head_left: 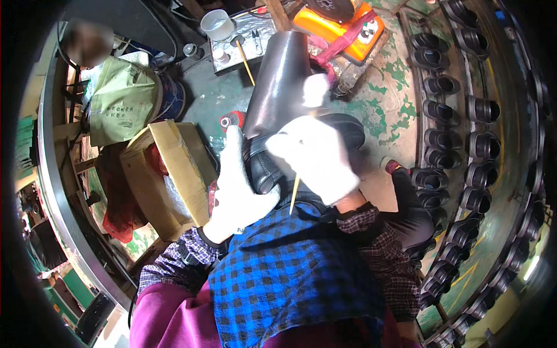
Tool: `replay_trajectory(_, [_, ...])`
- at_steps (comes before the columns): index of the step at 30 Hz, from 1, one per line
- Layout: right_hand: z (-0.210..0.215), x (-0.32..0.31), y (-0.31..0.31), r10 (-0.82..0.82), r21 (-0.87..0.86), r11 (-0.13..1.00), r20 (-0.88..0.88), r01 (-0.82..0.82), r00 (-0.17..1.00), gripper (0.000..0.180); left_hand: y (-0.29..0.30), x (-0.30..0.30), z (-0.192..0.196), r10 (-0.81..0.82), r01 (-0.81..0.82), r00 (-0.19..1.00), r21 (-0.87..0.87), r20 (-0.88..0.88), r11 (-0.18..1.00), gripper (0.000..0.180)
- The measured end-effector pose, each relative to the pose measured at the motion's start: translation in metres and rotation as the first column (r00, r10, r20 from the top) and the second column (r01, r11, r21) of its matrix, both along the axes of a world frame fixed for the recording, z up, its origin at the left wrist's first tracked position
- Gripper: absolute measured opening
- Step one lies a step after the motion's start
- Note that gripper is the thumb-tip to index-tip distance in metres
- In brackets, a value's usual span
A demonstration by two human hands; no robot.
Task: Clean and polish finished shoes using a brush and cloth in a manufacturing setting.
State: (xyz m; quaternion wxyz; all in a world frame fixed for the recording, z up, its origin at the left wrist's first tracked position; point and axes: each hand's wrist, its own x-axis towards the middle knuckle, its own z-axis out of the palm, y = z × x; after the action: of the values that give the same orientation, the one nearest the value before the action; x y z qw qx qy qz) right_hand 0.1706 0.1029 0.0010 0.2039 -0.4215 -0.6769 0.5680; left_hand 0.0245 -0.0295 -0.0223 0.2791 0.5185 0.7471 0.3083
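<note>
A black shoe (pixel 262 172) lies above my lap, partly hidden by my hands. My left hand (pixel 238 185), in a white glove, holds its left side, with long fingers stretched along it and the thumb across its near end. My right hand (pixel 318 158), gloved in white too, is closed around a thin wooden stick (pixel 295 194) over the shoe. A white tip (pixel 315 90) at the stick's upper end is smeared by motion. Beyond the hands rises a shiny black tapered piece (pixel 278 75); whether it joins the shoe, I cannot tell.
Left stands a cardboard box (pixel 180 151); behind it, a green sack (pixel 123 101). A foil-covered stand (pixel 246 36) bears a white tub (pixel 217 25). An orange machine (pixel 342 32) is at the back. Rows of black shoes (pixel 442 110) line the right. Another person's leg (pixel 412 203) reaches in.
</note>
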Motion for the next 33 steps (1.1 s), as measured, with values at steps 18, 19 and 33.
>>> replay_trajectory(18, [0.005, 0.084, 0.043, -0.677, -0.072, 0.723, -0.274, 0.687, 0.684, 0.016, 0.018, -0.039, 0.017, 0.674, 0.253, -0.23, -0.626, 0.702, 0.738, 0.066])
replay_trajectory(19, [0.006, 0.086, 0.041, -0.647, -0.061, 0.752, -0.259, 0.657, 0.717, 0.016, 0.015, -0.037, 0.016, 0.673, 0.263, -0.254, -0.62, 0.695, 0.739, 0.061])
replay_trajectory(33, [0.028, 0.067, 0.019, -0.012, -0.05, 0.999, 0.009, 0.012, 1.0, 0.015, 0.03, -0.011, 0.039, 0.646, 0.2, -0.177, -0.616, 0.742, 0.762, 0.056])
